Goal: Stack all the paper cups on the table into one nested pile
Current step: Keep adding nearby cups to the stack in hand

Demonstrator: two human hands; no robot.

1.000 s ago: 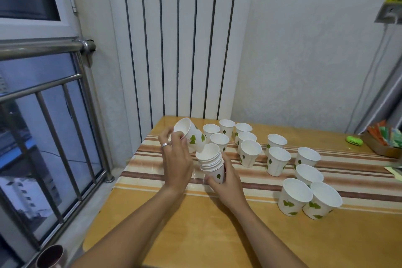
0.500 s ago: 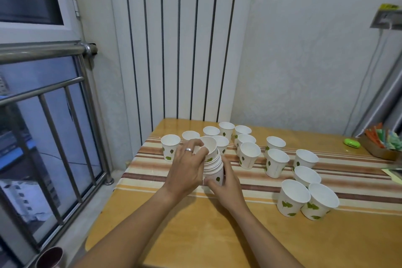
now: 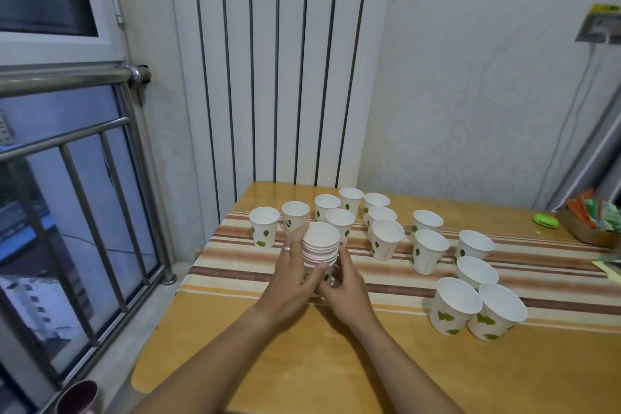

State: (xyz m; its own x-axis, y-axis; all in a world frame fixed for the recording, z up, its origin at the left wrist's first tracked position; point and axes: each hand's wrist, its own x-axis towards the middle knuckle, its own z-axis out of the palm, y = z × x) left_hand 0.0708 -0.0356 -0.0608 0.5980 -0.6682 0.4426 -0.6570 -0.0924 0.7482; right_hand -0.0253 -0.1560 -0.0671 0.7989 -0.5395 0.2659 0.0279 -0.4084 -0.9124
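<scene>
Right now both my hands wrap the nested pile of paper cups [image 3: 320, 245], which stands upright on the striped table runner [image 3: 235, 270] near the left end of the wooden table [image 3: 302, 363]. My left hand [image 3: 295, 274], a ring on one finger, presses its fingers against the pile's left side with the thumb crossing the front. My right hand [image 3: 346, 286] closes round the lower right side. Loose single cups stand upright around it: the leftmost cup [image 3: 264, 227] just beyond my left hand, a cluster behind the pile, and a pair touching each other at the near right [image 3: 455, 306]. A green oval object [image 3: 546, 221] lies far right.
</scene>
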